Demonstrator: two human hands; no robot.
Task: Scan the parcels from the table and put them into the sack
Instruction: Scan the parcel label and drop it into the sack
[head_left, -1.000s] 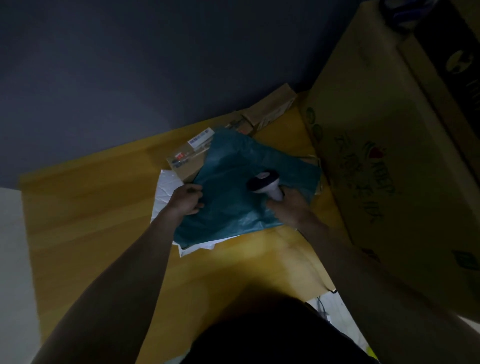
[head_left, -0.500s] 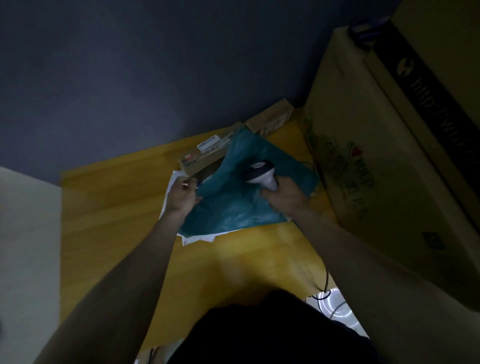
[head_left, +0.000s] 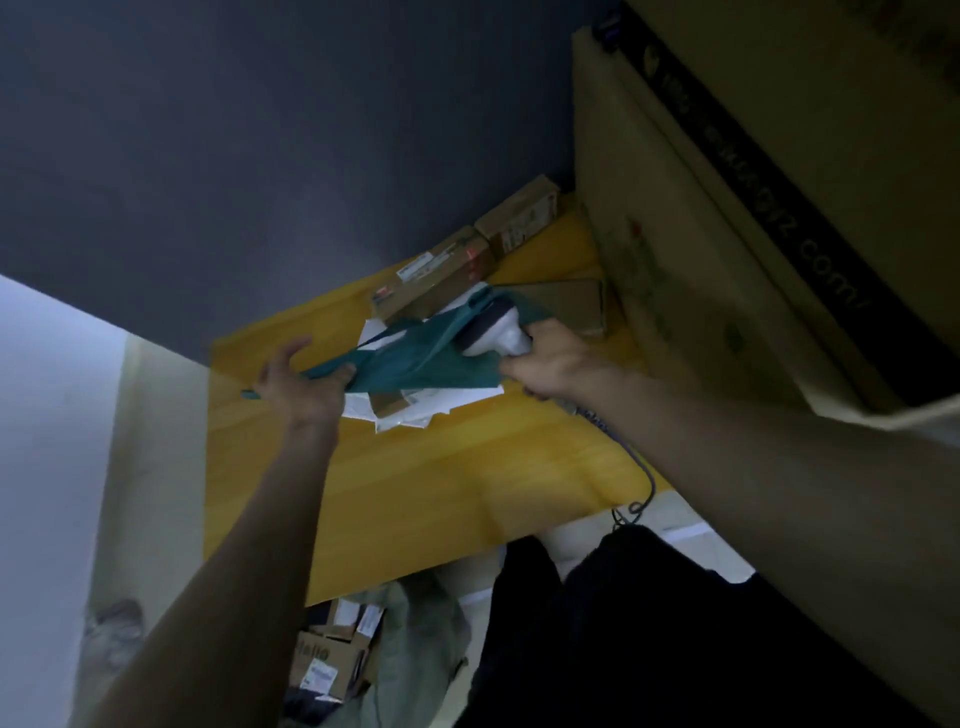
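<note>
**Teal parcel lifted off the counter**

The teal parcel (head_left: 410, 358) is held above the yellow counter (head_left: 415, 467), its left end pinched by the left hand (head_left: 301, 387). The scanner (head_left: 496, 330) is gripped by the right hand (head_left: 550, 361) at the parcel's right edge. White mailers (head_left: 415, 402) lie beneath; boxes (head_left: 441, 275) sit farther back.
</note>
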